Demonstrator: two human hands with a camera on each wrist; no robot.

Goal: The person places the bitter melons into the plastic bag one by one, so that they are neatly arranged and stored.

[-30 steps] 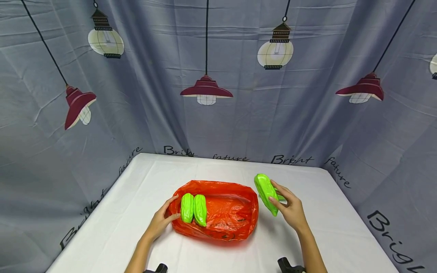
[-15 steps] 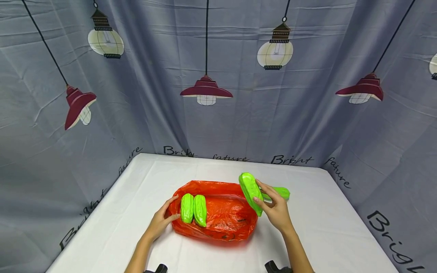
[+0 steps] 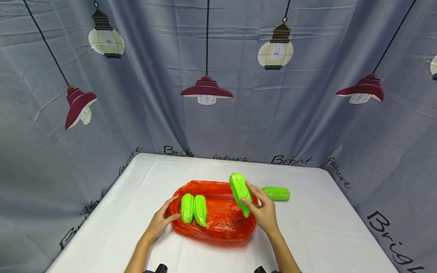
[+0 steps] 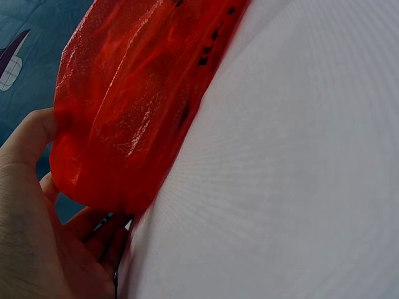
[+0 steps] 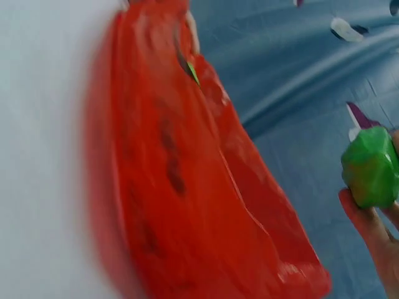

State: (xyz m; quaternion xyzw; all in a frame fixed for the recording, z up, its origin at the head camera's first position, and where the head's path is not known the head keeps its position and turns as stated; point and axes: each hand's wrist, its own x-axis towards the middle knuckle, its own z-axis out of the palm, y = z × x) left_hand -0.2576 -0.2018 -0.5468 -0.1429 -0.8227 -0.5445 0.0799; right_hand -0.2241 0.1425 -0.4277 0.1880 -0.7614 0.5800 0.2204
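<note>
A red plastic bag point(image 3: 218, 231), spread wide like a shallow basin, sits mid-table in the head view. Inside its left end, two bright green ridged vegetables, like bitter melons, lie side by side: one left point(image 3: 187, 208), one right point(image 3: 200, 210). My left hand point(image 3: 160, 223) grips the bag's left rim; in the left wrist view the thumb and curled fingers meet the red plastic point(image 4: 137, 106). My right hand point(image 3: 264, 212) holds another green vegetable point(image 3: 240, 193) between thumb and fingers, tilted above the bag's right end. The right wrist view catches only its end point(image 5: 371, 165).
One more green vegetable point(image 3: 277, 193) lies on the white tablecloth point(image 3: 327, 227), right of the bag and partly behind my right hand. A grey curtain point(image 3: 153, 76) with printed lamps stands round the table's back and sides. Black wrist mounts point(image 3: 160, 268) show at the bottom edge.
My right hand has moved left with the green vegetable, from beside the bag to over its right end, uncovering the one lying on the table. My left hand stays on the rim.
</note>
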